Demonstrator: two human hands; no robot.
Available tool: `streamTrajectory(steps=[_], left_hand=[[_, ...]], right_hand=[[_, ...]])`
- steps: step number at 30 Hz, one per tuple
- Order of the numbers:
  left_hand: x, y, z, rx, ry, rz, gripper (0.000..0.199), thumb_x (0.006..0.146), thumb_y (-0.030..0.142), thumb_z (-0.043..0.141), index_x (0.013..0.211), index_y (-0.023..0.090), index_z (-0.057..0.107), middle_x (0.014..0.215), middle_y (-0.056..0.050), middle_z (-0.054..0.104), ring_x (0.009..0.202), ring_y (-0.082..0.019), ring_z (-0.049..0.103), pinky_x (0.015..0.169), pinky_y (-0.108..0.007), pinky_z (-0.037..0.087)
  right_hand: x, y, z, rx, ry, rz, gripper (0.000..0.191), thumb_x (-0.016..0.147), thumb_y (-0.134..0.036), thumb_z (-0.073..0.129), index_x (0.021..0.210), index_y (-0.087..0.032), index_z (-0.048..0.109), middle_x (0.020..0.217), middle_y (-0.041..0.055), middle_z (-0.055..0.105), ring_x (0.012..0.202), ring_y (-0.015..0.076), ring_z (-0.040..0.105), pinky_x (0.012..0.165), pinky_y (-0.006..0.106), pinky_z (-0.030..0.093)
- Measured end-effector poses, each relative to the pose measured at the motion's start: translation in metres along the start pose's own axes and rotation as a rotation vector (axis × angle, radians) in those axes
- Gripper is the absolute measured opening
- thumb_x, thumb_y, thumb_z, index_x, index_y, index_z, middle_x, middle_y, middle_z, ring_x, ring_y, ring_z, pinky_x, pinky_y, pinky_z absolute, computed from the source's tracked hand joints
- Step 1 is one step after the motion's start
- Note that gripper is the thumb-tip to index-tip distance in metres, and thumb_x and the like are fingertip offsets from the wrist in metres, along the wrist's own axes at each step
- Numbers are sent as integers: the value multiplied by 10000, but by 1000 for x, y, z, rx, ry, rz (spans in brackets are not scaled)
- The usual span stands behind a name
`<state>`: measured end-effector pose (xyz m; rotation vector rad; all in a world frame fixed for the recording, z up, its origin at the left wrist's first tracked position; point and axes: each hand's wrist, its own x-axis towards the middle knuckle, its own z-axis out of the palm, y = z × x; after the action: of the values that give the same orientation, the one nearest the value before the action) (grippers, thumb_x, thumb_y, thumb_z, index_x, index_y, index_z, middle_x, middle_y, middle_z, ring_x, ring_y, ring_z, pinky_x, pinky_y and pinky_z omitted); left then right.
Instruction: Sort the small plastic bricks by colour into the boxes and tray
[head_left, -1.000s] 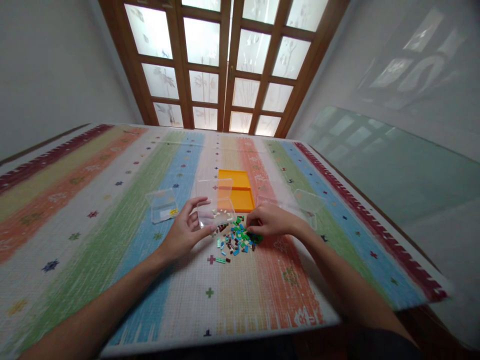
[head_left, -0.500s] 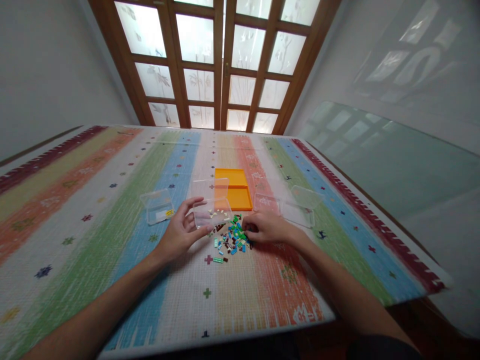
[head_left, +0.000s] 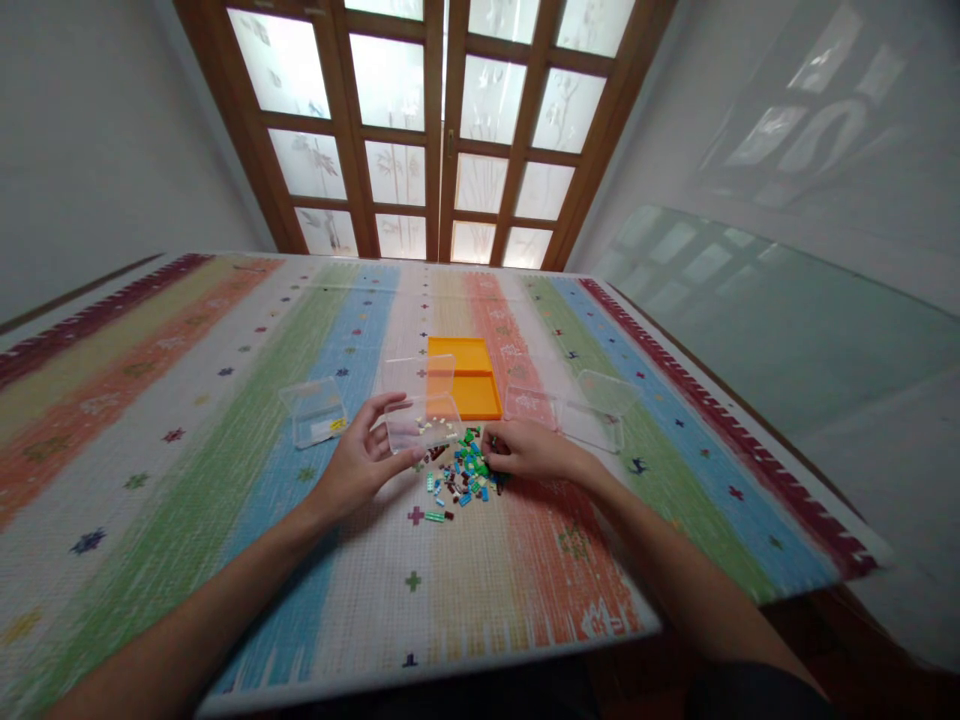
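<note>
A pile of small green, blue, brown and white bricks (head_left: 466, 480) lies on the striped cloth. My left hand (head_left: 367, 450) is wrapped round the left side of a clear plastic box (head_left: 425, 424), thumb at its front corner and fingers behind it. Several cream pieces are in that box, and its lid stands raised at the back. At the right edge of the pile, my right hand (head_left: 517, 448) has its fingers pinched together; whatever is between the fingertips is too small to make out.
An open orange case (head_left: 477, 396) lies behind the pile. To the left stands an open clear box (head_left: 319, 428) with yellow pieces. Another open clear box (head_left: 596, 428) is right of my right hand.
My right hand's fingers have shifted slightly at the pile's edge. My left hand stays at the clear box. The whole view has moved a little.
</note>
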<state>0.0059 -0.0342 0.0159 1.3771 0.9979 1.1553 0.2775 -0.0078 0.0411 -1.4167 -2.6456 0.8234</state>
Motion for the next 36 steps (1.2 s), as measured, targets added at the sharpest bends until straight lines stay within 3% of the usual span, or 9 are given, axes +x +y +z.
streamTrajectory(steps=[8,12,16,21,28,36], left_hand=[[0,1,0,-12,-9,-4,667,721,274,871,1292,264,526,1462,-109,570,1036,-202,725,964,-418,626],[0,3,1,-19,-16,-2,679,716,272,874,1297,260,521,1469,-117,558,1039,-206,725,976,-430,615],[-2,4,4,-11,-22,2,665,731,283,866,1301,264,522,1468,-116,551,1055,-210,719,991,-438,603],[-7,0,8,-21,-76,2,662,741,280,865,1310,259,528,1450,-117,561,1068,-216,710,995,-430,600],[-15,1,17,-93,-171,-39,687,757,261,864,1345,245,509,1353,-118,629,1164,-269,692,1023,-440,579],[-18,1,21,-106,-163,-47,685,750,241,863,1340,254,515,1399,-117,585,1185,-274,680,1030,-449,572]], right_hand=[[-1,0,1,-89,51,-35,96,936,-206,592,919,-146,665,862,70,696,715,155,545,639,254,346],[-8,0,-11,57,97,-111,125,964,-234,550,968,-153,645,832,46,690,713,146,571,664,247,392],[-15,-8,-22,189,272,-210,180,995,-305,508,986,-165,622,664,-33,585,588,116,504,608,235,362],[-7,-21,-13,11,464,-191,192,988,-279,523,1012,-152,664,640,-21,603,590,125,524,618,246,328],[4,-28,8,-358,417,-106,259,1017,-280,509,1091,-143,716,747,74,738,614,164,588,583,283,248],[4,-27,10,-395,417,-120,226,981,-255,563,1023,-155,761,779,91,776,622,158,622,585,276,256]])
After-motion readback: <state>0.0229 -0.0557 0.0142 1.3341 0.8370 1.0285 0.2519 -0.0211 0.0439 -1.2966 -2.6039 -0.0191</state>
